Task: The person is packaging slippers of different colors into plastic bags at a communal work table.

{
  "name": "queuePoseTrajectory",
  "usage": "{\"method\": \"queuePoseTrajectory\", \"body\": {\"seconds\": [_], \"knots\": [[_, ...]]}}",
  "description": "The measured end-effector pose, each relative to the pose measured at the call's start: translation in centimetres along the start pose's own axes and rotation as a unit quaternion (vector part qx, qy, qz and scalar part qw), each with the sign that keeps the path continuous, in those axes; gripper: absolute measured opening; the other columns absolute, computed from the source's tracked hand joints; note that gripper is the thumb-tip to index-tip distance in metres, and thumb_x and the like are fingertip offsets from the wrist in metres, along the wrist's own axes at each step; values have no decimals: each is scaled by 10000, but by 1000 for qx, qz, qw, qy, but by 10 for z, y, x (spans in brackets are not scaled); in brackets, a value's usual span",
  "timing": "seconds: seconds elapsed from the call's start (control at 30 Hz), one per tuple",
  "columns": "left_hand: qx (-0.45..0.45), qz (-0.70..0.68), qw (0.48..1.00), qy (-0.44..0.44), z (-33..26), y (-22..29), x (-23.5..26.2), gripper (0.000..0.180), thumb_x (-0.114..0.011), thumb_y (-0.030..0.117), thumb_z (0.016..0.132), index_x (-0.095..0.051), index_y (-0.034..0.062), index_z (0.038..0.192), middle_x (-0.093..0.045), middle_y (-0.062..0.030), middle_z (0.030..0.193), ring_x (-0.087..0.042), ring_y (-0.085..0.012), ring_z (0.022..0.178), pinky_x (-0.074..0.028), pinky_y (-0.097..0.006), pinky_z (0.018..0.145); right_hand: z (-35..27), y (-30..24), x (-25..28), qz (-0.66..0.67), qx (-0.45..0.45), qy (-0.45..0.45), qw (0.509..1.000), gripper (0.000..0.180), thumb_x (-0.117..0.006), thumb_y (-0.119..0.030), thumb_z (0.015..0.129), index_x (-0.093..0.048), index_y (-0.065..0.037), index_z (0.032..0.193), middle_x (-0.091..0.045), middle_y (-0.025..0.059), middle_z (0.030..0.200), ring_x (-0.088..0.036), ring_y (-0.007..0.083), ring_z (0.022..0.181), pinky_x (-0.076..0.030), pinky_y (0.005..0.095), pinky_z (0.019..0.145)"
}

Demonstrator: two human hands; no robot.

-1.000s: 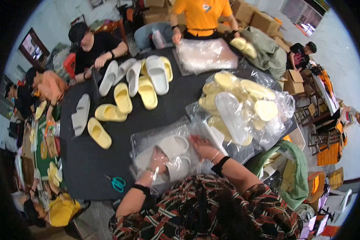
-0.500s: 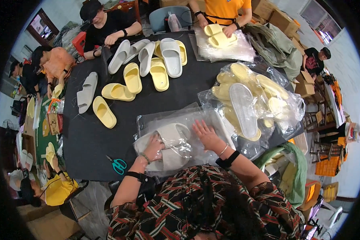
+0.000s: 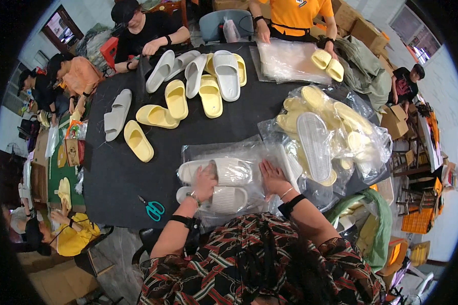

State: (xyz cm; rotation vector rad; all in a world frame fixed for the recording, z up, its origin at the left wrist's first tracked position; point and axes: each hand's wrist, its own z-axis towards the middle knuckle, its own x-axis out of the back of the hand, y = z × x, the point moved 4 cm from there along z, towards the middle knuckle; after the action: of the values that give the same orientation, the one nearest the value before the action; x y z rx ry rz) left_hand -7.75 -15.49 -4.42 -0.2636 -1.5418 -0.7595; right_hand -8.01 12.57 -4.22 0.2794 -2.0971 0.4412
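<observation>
A pair of off-white slippers lies side by side before me, toes to the right, with a clear plastic bag around them. My left hand is on the pair near the heels, its fingers curled over the far slipper; whether it reaches inside the bag I cannot make out. Against the bag's right end rests my right hand, fingers stretched out and nothing gripped. Just right of it is a heap of bagged yellow slippers, with a bagged white slipper on top.
Loose yellow slippers and grey slippers lie across the dark table. Teal-handled scissors sit near its front edge. Opposite, a co-worker in orange has yellow slippers beside a stack of clear bags. A green sack stands at right.
The off-white pair has turned straighter and spread slightly apart under my left hand. My right hand has shifted right and down along the bag. The co-worker's yellow slippers have moved right.
</observation>
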Motion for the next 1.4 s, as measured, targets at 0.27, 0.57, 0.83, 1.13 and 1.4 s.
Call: {"method": "queuePoseTrajectory", "body": {"seconds": [0.27,0.57,0.83,1.13,1.4], "knots": [[169,25,984,-42,-79,-84,39,191,-565,148,706,-716,129,822,-602,-59,1137,-343,-296,1326,-163,-598,1084,6,6,-10,-6,-12,2,1000,1510,-908,-357,310,5,-28,1467,10,169,1548,-20,300,1437,-161,513,1117],[334,252,880,226,-132,-94,219,129,-580,11,618,-611,-34,735,-587,-187,1004,-487,-388,1065,-400,-480,901,7,3,-9,4,-1,-12,1000,1514,-914,-309,309,20,-25,1466,35,175,1546,-9,305,1436,-158,520,1116],[201,40,935,291,-30,83,248,81,-565,29,568,-576,33,648,-556,-144,841,-520,-344,825,-439,-441,714,27,-15,-18,-28,2,-49,998,1485,-917,-348,352,9,-10,1464,34,181,1545,10,313,1434,-149,552,1109],[178,-51,966,178,10,71,38,55,-589,90,659,-600,46,690,-526,-116,855,-545,-318,902,-502,-425,705,34,28,-76,-125,99,153,975,1505,-901,-407,334,12,-46,1474,24,170,1549,4,311,1435,-132,537,1115],[329,-72,940,61,-26,17,-10,90,-588,77,738,-641,80,810,-540,-143,981,-531,-351,986,-503,-470,730,20,5,-13,-10,-13,-7,1000,1545,-911,-373,299,39,-34,1469,46,170,1549,6,303,1438,-134,543,1112]]}}
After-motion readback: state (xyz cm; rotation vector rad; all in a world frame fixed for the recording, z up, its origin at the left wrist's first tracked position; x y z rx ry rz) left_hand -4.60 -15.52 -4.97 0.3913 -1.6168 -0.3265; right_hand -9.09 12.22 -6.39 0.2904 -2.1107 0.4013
